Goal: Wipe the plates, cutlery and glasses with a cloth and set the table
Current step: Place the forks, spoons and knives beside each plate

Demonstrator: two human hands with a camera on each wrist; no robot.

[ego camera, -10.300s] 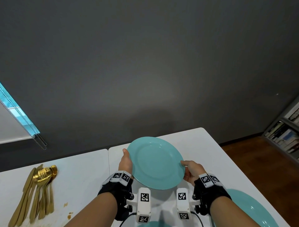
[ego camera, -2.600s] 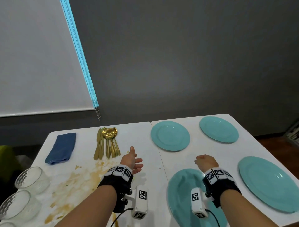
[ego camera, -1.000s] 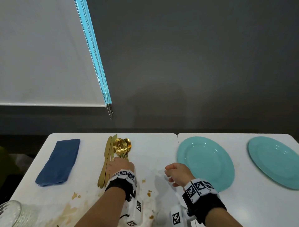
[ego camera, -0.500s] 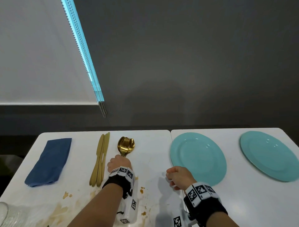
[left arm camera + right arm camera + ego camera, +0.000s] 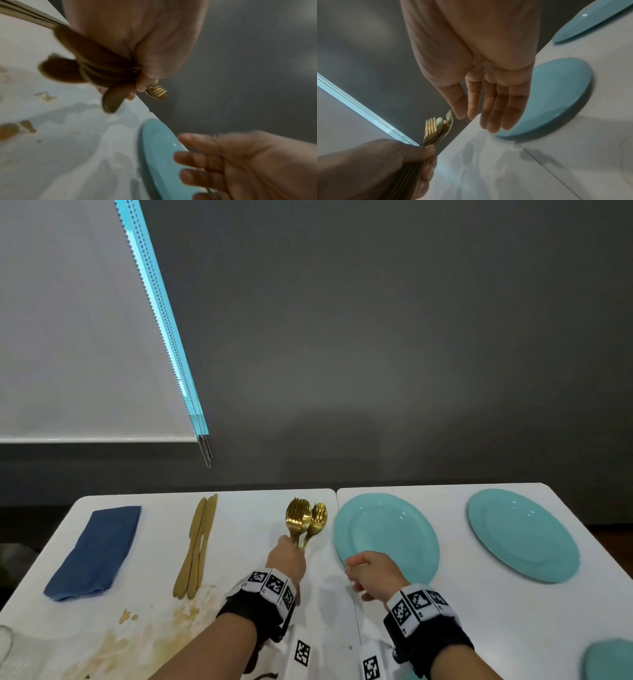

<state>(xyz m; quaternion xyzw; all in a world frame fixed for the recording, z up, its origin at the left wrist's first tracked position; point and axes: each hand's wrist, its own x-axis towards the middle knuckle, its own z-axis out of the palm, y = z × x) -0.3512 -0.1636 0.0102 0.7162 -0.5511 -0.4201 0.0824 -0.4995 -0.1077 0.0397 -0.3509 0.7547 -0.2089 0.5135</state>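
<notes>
My left hand (image 5: 287,559) grips a bundle of gold forks and spoons (image 5: 305,520) by the handles, heads pointing away, lifted just left of a teal plate (image 5: 387,534). The same bundle (image 5: 436,128) shows in the right wrist view, and in the left wrist view its fork tips (image 5: 157,91) stick out past my fingers. My right hand (image 5: 371,571) hovers at the plate's near left edge, fingers relaxed and holding nothing (image 5: 489,106). Gold knives (image 5: 197,546) lie on the white table (image 5: 250,542). A folded blue cloth (image 5: 96,553) lies at the far left.
A second teal plate (image 5: 522,534) sits at the right, and part of a third (image 5: 609,659) shows at the bottom right corner. Brown stains (image 5: 144,631) smear the near left of the table. A glass rim (image 5: 5,645) shows at the left edge. The table ends at a grey wall.
My left hand lifted the forks and spoons off the pile and carried them right toward the plate, leaving the knives behind. My right hand stayed near the plate's edge.
</notes>
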